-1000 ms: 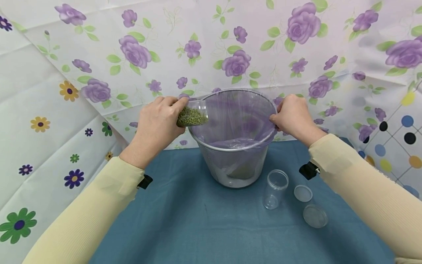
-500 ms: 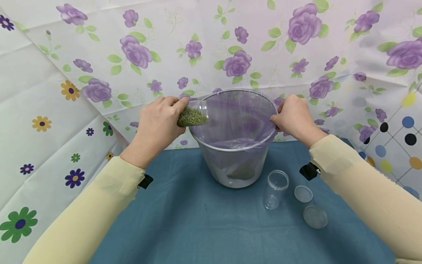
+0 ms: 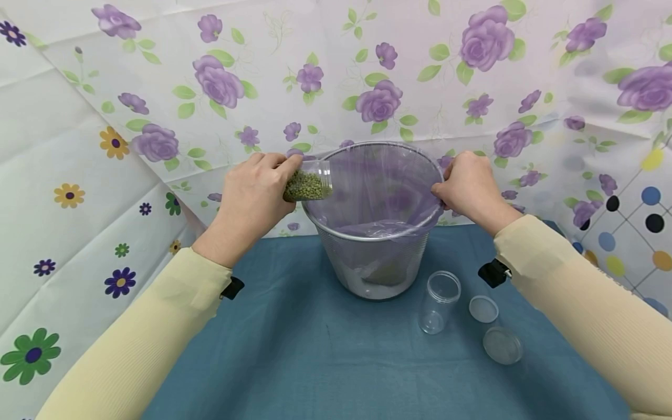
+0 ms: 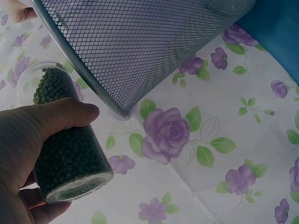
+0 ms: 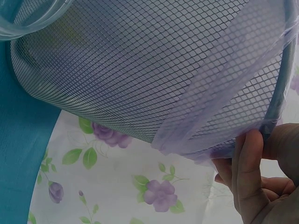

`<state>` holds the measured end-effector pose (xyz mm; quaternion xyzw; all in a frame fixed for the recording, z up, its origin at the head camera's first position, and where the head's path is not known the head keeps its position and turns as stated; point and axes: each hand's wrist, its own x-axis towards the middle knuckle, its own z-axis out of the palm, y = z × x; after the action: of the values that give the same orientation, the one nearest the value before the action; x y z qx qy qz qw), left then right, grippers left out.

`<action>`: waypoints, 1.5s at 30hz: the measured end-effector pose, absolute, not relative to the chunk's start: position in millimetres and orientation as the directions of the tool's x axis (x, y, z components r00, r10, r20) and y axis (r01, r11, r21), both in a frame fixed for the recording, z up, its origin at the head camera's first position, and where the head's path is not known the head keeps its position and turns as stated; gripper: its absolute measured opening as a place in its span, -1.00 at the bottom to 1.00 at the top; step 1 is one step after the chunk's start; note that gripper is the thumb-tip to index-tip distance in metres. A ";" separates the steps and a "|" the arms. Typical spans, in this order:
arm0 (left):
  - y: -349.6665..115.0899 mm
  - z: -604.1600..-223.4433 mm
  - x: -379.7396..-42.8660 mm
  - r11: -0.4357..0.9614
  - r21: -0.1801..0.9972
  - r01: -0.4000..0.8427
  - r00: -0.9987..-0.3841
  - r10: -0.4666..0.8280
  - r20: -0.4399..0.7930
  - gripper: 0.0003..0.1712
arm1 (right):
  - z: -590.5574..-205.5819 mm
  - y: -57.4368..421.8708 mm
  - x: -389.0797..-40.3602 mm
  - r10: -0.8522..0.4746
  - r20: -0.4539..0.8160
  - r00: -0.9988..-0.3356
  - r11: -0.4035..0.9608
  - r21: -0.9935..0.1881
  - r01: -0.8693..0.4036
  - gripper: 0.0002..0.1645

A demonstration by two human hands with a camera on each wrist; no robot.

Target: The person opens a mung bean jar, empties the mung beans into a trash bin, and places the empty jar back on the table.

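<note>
My left hand [image 3: 257, 186] grips a clear jar [image 4: 74, 135] of green mung beans [image 3: 307, 185], tipped on its side with its mouth at the left rim of a wire mesh wastebasket [image 3: 336, 251]. Thumb and fingers wrap the jar in the left wrist view. Inside the basket hangs a translucent purple bin bag [image 3: 383, 181], its edge folded over the rim. My right hand [image 3: 467, 184] pinches bag and rim at the basket's right side, the thumb on one side and the fingers [image 5: 250, 163] on the other. Something pale and brownish shows low through the mesh.
An uncapped clear jar [image 3: 438, 303] stands right of the basket on the blue cloth [image 3: 325, 361]. Beside it lie a small round lid [image 3: 483, 309] and a larger clear lid [image 3: 502, 345]. A flowered sheet [image 3: 294, 58] rises close behind the basket.
Both hands, the jar of mung beans and the basket keep their places. The whole head view has shifted very slightly.
</note>
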<state>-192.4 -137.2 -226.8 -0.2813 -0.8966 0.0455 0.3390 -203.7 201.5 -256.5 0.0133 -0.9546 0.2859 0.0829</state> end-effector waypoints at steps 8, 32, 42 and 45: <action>-137.1 -227.2 -193.2 0.834 -0.279 0.476 -0.608 0.541 0.581 -0.21 | -257.1 201.5 -204.1 0.027 0.164 -0.986 0.838 -0.542 -0.067 -0.61; -136.5 -227.9 -193.8 0.830 -0.276 0.484 -0.608 0.546 0.576 -0.22 | -257.7 201.8 -204.3 0.022 0.171 -0.985 0.835 -0.545 -0.076 -0.60; -136.2 -226.8 -193.9 0.827 -0.285 0.484 -0.605 0.552 0.574 -0.21 | -257.0 202.2 -203.9 0.019 0.169 -0.986 0.841 -0.536 -0.075 -0.59; -135.9 -226.4 -193.8 0.827 -0.287 0.483 -0.600 0.552 0.580 -0.22 | -256.7 202.1 -203.8 0.020 0.167 -0.986 0.839 -0.539 -0.074 -0.59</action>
<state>-193.8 -135.9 -226.4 -0.2897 -0.8930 0.0500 0.3409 -203.8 202.1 -256.7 0.0141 -0.9553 0.2833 0.0834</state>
